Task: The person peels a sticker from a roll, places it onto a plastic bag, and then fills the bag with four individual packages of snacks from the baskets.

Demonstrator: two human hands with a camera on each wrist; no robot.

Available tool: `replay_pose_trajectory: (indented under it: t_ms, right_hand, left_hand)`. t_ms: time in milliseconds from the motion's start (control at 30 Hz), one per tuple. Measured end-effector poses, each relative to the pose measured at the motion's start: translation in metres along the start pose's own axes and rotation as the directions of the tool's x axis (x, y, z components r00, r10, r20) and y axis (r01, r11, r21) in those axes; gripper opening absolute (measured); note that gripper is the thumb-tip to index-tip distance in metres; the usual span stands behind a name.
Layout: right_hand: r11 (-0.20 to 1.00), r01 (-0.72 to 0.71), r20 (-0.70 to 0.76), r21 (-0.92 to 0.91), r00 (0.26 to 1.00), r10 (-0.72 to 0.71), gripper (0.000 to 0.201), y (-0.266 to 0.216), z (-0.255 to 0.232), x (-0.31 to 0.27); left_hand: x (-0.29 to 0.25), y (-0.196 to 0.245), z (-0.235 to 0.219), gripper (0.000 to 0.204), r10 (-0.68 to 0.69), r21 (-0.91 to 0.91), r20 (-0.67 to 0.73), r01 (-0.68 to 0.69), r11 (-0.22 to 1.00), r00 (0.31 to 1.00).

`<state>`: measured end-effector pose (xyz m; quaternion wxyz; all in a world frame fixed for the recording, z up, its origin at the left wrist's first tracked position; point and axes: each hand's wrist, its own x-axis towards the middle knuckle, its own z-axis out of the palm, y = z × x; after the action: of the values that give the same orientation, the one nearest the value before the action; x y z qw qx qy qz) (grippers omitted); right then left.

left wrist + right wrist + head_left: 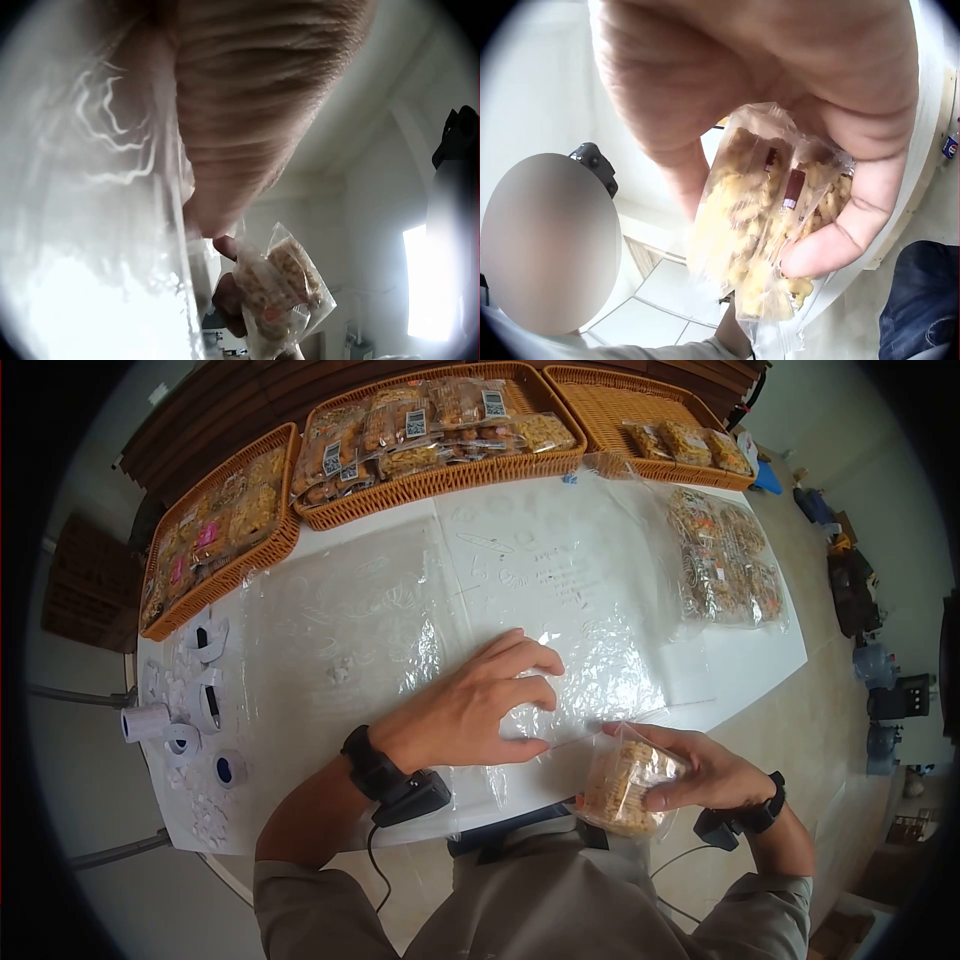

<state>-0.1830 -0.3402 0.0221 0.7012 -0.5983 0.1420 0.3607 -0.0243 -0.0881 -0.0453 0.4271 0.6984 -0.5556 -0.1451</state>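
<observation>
My right hand (712, 768) grips clear packets of pale, crinkly snack pieces (630, 788) near the table's front edge. At least two packets (739, 210) show side by side in the right wrist view, each with a small dark red mark, between the thumb and curled fingers. My left hand (478, 702) rests over the clear plastic sheeting (340, 600), its fingers spread and loosely bent, with nothing held. In the left wrist view, the held packets (277, 289) appear beyond the heel of that hand.
Wicker baskets line the far side: a left one (288, 538) and a middle one (440, 477) full of packets, and a right one (600, 402) with several. A clear bag of packets (727, 565) lies at the right. Label rolls (230, 766) and paper scraps lie left.
</observation>
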Motion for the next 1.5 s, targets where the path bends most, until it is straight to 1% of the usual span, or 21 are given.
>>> replay_pose_trajectory:
  t_ms: [33,100,133,200,233,300,333,433,533,633,733,833,867,967,1033,1167,1267,1333,1400,1467,1500]
  right_hand:
    - [1.0,-0.012,0.012,0.007,1.0,0.012,0.081,0.0,0.0,0.001]
    - [0.999,-0.036,0.039,0.019,0.999,0.035,0.079,-0.001,0.0,0.002]
    - [0.999,-0.03,0.033,-0.016,0.999,0.031,0.077,-0.001,0.0,0.004]
    - [0.996,-0.022,0.021,-0.085,1.0,0.024,0.075,-0.002,-0.001,0.007]
    - [0.998,-0.029,0.007,-0.056,1.0,0.03,0.074,-0.002,-0.002,0.008]
    - [0.999,-0.04,-0.018,0.002,0.999,0.04,0.073,-0.003,-0.002,0.009]
    - [0.996,-0.021,-0.017,0.088,1.0,0.023,0.073,-0.004,0.001,0.01]
    - [0.98,-0.007,-0.026,0.201,1.0,0.013,0.065,-0.002,0.002,0.014]
    - [0.976,-0.032,-0.039,0.216,0.998,0.041,0.065,-0.008,0.009,0.016]
    - [0.94,-0.1,-0.006,0.327,0.994,0.108,0.063,-0.014,0.008,0.017]
    - [0.896,-0.084,-0.072,0.436,0.989,0.128,0.06,-0.024,0.007,0.016]
    - [0.928,0.022,-0.158,0.372,0.987,0.039,0.06,-0.028,0.004,0.021]
    - [0.938,0.028,-0.172,0.346,0.984,0.034,0.061,-0.027,0.002,0.023]
    - [0.956,0.094,-0.19,0.277,0.981,-0.042,0.061,-0.029,0.001,0.024]
    - [0.949,0.141,-0.235,0.282,0.969,-0.074,0.06,-0.03,0.001,0.026]
    - [0.923,0.218,-0.286,0.317,0.95,-0.126,0.057,-0.029,0.0,0.035]
    - [0.915,0.271,-0.262,0.299,0.945,-0.195,0.056,-0.029,0.003,0.05]
    - [0.908,0.339,-0.253,0.246,0.927,-0.277,0.055,-0.028,0.004,0.065]
    - [0.893,0.402,-0.252,0.204,0.903,-0.349,0.054,-0.031,0.007,0.077]
    - [0.866,0.45,-0.246,0.219,0.884,-0.398,0.055,-0.033,0.01,0.087]
    - [0.852,0.474,-0.242,0.225,0.874,-0.422,0.055,-0.033,0.011,0.091]
  left_hand:
    - [0.0,0.001,-0.001,0.024,0.006,-0.002,0.013,-0.006,1.0,1.0]
    - [-0.001,0.003,-0.001,0.023,-0.049,-0.027,0.013,0.049,0.998,0.999]
    - [-0.002,0.003,0.0,0.023,-0.076,-0.039,0.013,0.077,0.996,0.997]
    - [-0.002,0.003,0.0,0.019,-0.042,-0.002,-0.023,0.042,0.999,0.999]
    - [-0.002,0.003,0.001,0.017,-0.024,0.017,-0.042,0.024,1.0,0.999]
    - [-0.003,0.0,0.004,0.013,-0.031,0.006,-0.073,0.032,0.999,0.997]
    - [-0.002,-0.001,0.004,0.011,-0.035,0.001,-0.089,0.036,0.999,0.995]
    - [0.002,0.002,0.004,0.01,0.003,0.007,-0.204,-0.002,1.0,0.979]
    - [0.006,0.006,0.003,0.012,0.037,0.032,-0.345,-0.027,0.999,0.938]
    - [0.007,0.006,0.002,0.013,0.044,0.053,-0.409,-0.024,0.998,0.911]
    - [0.005,0.009,0.003,0.012,-0.001,0.022,-0.403,0.011,1.0,0.915]
    - [0.004,0.005,0.004,0.013,0.041,0.057,-0.422,-0.019,0.998,0.906]
    - [0.005,0.006,0.003,0.013,0.034,0.052,-0.43,-0.012,0.999,0.902]
    - [0.005,0.008,0.002,0.013,0.024,0.04,-0.457,-0.006,0.999,0.889]
    - [0.005,0.008,0.002,0.013,0.043,0.036,-0.477,-0.029,0.999,0.878]
    - [0.005,0.01,0.002,0.013,0.098,0.043,-0.431,-0.088,0.995,0.897]
    - [0.006,0.01,0.002,0.013,0.147,0.041,-0.388,-0.142,0.989,0.91]
    - [0.007,0.008,0.001,0.013,0.2,0.067,-0.365,-0.188,0.98,0.909]
    - [0.006,0.007,0.002,0.015,0.211,0.071,-0.36,-0.198,0.978,0.909]
    - [0.005,0.006,-0.001,0.015,0.21,0.103,-0.343,-0.186,0.977,0.916]
    - [0.004,0.009,-0.004,0.014,0.179,0.152,-0.381,-0.129,0.98,0.907]
